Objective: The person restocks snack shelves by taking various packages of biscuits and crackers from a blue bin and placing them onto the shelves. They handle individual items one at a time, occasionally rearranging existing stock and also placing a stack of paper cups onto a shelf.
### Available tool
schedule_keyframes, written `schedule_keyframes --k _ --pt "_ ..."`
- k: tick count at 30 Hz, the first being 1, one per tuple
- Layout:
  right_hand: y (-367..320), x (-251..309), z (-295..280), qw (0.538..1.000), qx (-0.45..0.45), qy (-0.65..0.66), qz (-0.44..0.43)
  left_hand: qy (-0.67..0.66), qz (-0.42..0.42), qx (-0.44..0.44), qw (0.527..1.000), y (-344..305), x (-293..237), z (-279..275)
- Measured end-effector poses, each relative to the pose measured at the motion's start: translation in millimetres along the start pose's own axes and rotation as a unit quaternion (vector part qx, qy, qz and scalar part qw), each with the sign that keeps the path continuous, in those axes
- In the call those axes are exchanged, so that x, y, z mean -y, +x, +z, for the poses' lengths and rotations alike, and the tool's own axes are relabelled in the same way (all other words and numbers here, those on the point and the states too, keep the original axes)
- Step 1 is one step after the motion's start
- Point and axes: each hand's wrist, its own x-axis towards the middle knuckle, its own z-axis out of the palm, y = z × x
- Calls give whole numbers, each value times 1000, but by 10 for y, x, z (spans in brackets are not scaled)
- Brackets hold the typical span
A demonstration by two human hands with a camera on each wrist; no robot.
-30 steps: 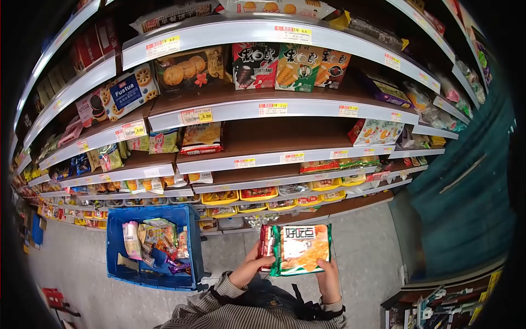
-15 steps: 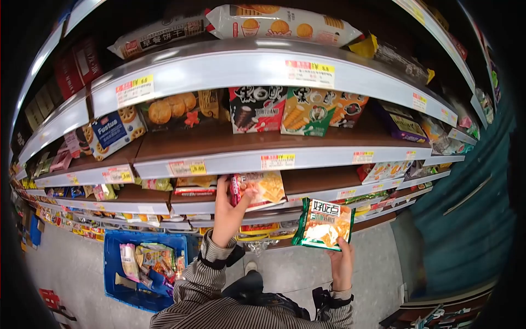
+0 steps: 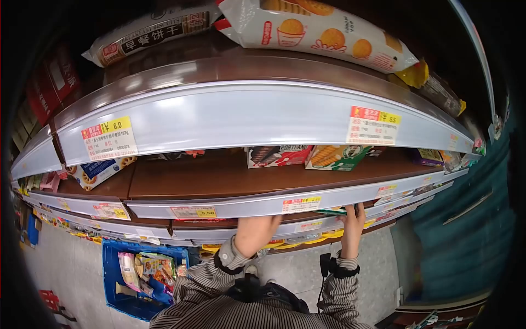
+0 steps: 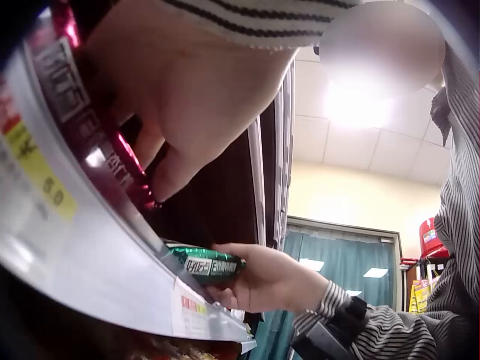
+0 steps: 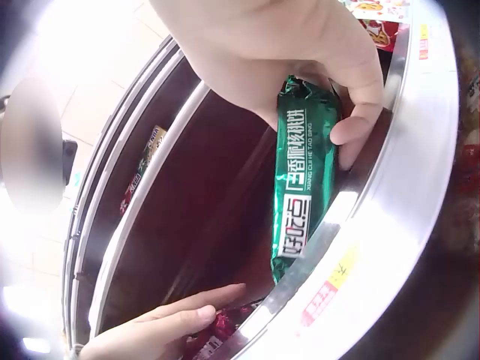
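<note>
Green shiny wrapping, with white lettering, covers the packet (image 5: 304, 172) which my right hand (image 3: 353, 226) holds at one end; the thumb and the fingers are closed around this end. The packet is at the front edge of the lower shelf (image 5: 375, 247), more toward its right end, and partly past this edge into the shelf; whether it rests on the board, I cannot tell. My left hand (image 3: 256, 234) is at the same front edge, more toward the left corner. It is loosely open, the index finger rather straight, and it touches a red packet (image 4: 86, 124) that is just behind the price strip. From the head view both packets are mostly hidden under the shelf above. On this upper shelf, near its front edge, are a red and black box (image 3: 278, 156) and, beside it, a green box (image 3: 335, 159). On the highest shelf, a long white bag of biscuits (image 3: 329, 41) lies along the front. Beyond my left striped sleeve (image 3: 200, 296), a blue basket (image 3: 109, 279) stands on the floor (image 3: 378, 274), below the shelves, with several snack packets inside.
</note>
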Motion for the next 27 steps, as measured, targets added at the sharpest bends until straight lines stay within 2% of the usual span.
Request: schedule_keyframes --k 1,3,4,5,7,11,13,15,17,20,23,27 --pt "60 3 -15 1000 5 -2 3 -26 3 27 999 -6 -41 58" --pt "172 -23 -28 980 20 -196 31 -50 0 51 997 -35 -58 94" --pt "208 -98 -22 954 36 -278 -110 -29 2 58 998 -52 -62 96" --pt "219 -91 7 954 41 -277 -109 -7 5 66 998 -65 -73 87" --pt "226 -67 98 920 157 -310 -182 22 -17 82 996 -93 -121 36" --pt "245 -287 190 897 177 -348 -207 91 -38 84 992 -149 -160 6" --pt "229 -299 169 891 191 -352 -214 80 -41 77 993 -189 -136 36" --pt "170 -258 206 898 158 -325 -252 93 -2 67 993 -220 -155 9" --pt "139 -276 202 890 165 -324 -276 76 -28 93 992 -295 -245 -21" --pt "86 -297 236 858 112 -392 -314 39 -33 93 994 -523 -407 -54" --pt "89 -305 227 862 106 -390 -307 -41 -58 87 994 -907 -519 -92" --pt "89 -308 200 867 107 -373 -312 -71 -142 101 982 -1508 -558 -199"
